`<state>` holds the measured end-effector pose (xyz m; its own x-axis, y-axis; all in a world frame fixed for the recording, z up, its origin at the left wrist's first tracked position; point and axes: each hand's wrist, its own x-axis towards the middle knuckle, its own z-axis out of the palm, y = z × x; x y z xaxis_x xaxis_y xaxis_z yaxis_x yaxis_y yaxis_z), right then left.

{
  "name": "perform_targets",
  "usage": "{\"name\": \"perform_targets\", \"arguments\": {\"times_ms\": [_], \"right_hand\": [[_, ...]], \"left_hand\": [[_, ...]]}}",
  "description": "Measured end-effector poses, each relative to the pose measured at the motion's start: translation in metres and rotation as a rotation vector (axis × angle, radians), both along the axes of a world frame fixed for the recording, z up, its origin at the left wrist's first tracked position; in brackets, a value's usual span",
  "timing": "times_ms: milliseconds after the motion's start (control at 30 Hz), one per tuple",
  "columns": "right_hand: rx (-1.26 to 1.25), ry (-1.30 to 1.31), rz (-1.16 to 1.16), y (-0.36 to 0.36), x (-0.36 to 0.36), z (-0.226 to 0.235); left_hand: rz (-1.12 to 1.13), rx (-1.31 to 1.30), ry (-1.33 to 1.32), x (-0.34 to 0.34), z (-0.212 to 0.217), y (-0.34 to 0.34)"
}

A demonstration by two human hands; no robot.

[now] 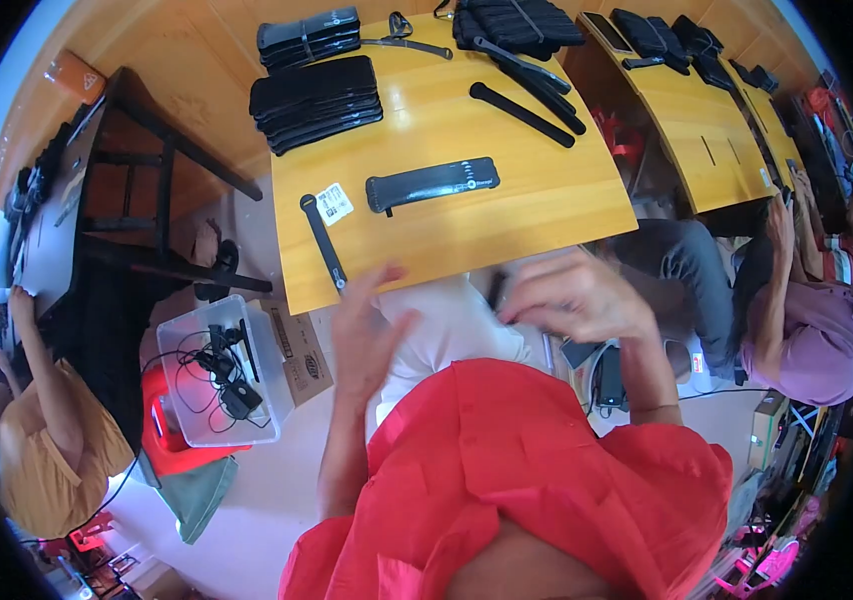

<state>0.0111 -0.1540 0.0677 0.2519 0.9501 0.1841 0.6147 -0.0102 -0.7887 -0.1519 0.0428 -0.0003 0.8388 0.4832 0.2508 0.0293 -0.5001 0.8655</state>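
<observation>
My left hand [372, 335] is raised at the table's near edge, fingers apart and slightly blurred, with nothing in it. Over my lap, my right hand [582, 300] has its fingers curled together. A small dark piece [497, 290] shows at its fingertips, too smeared to name. Just beyond my left hand, a black strap [325, 240] with a slotted end lies on the yellow table [427, 235]. A white printed label [334, 204] lies beside that strap. In the middle rests a flat black pouch-like piece [433, 185] with a glossy face.
Stacked black pieces [317, 100] stand at the far left, another pile [522, 25] at the far right. Loose black straps [522, 115] lie near that pile. A clear bin [217, 380] of cables sits on the floor at left. People work on both sides, one in purple [812, 340].
</observation>
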Motion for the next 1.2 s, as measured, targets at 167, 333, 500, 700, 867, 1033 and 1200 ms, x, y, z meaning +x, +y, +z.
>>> {"name": "perform_targets", "arguments": {"times_ms": [167, 333, 500, 700, 867, 1033, 1200], "right_hand": [[0.088, 0.203, -0.022, 0.016, -0.007, 0.001], [-0.129, 0.356, -0.381, -0.005, 0.019, -0.035], [-0.119, 0.636, -0.544, -0.003, 0.052, -0.102], [-0.054, 0.738, -0.66, 0.014, 0.07, -0.137], [0.055, 0.74, -0.704, 0.032, 0.08, -0.155], [0.123, 0.711, -0.781, 0.041, 0.088, -0.162], [0.131, 0.749, -0.798, 0.042, 0.091, -0.172]], "left_hand": [[-0.579, -0.849, 0.254, 0.016, 0.019, -0.019], [-0.52, -0.709, 0.416, 0.01, -0.01, 0.018], [-0.414, -0.669, 0.405, 0.015, -0.039, 0.04], [0.078, -0.648, 0.193, 0.042, -0.068, 0.052], [0.17, -0.814, 0.077, 0.062, -0.091, 0.068], [0.208, -0.854, 0.091, 0.073, -0.091, 0.075], [0.232, -0.886, 0.069, 0.079, -0.099, 0.076]]}}
